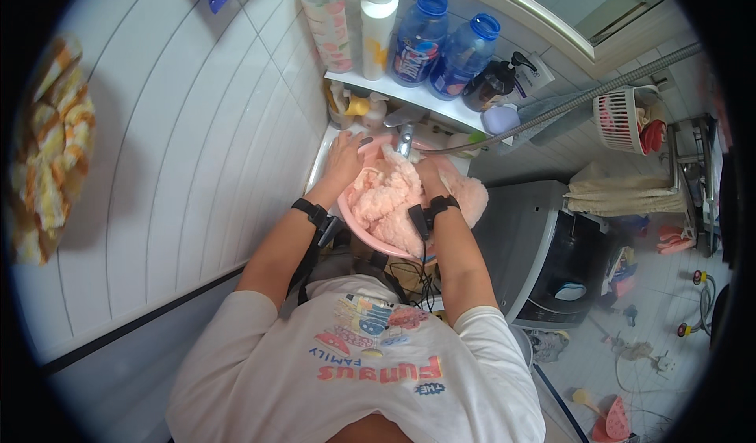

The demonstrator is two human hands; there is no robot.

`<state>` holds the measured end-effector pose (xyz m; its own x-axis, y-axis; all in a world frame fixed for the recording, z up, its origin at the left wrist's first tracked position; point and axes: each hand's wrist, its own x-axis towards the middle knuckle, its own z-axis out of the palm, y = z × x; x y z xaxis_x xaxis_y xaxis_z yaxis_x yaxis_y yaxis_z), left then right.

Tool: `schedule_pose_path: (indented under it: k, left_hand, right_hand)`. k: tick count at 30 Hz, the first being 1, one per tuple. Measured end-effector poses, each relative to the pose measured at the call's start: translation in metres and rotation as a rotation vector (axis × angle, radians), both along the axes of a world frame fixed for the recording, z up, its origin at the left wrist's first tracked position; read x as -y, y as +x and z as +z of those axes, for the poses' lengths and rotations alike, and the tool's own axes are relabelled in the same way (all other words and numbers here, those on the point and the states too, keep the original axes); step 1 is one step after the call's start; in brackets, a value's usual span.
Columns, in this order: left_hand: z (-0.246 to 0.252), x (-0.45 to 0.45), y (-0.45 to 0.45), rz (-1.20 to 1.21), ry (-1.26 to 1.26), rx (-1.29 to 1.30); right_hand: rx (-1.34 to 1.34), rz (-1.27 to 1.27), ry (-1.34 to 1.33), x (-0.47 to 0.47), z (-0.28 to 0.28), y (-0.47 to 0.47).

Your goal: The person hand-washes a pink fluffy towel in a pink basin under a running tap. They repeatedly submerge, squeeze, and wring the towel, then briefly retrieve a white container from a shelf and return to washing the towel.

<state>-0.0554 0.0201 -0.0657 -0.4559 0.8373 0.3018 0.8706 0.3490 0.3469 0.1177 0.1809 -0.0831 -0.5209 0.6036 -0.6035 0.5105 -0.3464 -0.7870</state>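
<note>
A pink plastic basin (348, 217) sits at the washbasin in front of me, filled with fluffy pink plush fabric (390, 198). Part of the fabric (469, 198) hangs over the right rim. My left hand (344, 158) lies on the basin's left rim, its fingers apart. Reaching into the basin, my right hand (429, 174) is among the fabric at the back right; its fingers are hidden, so its grip cannot be made out. The metal faucet (405, 139) stands at the basin's far edge, above the fabric. Black straps with small devices circle both wrists.
A white shelf (407, 95) behind the faucet holds several bottles, including blue plastic ones (420, 38). A metal shower hose (567, 100) crosses at the right. A top-loading washing machine (531, 254) stands right of me. A tiled wall (195, 136) rises close at left.
</note>
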Motion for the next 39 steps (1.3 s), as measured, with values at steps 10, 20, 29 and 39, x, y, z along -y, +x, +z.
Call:
schedule_pose_path:
  k: [10, 20, 29, 39]
  left_hand:
    - [0.073, -0.071, 0.009, 0.077, 0.509, 1.991]
    - [0.028, -0.068, 0.026, 0.230, 0.181, 1.633]
    - [-0.034, -0.067, 0.055, 0.011, -0.243, 1.075]
    - [-0.069, -0.060, 0.044, 0.039, -0.439, 0.792]
  right_hand:
    - [-0.122, 0.253, 0.134, 0.004, -0.017, -0.014]
    - [0.236, 0.206, 0.528, -0.016, -0.057, -0.019]
    - [0.136, -0.034, 0.219, -0.010, -0.035, 0.000]
    - [0.047, -0.092, 0.052, -0.019, -0.067, -0.004]
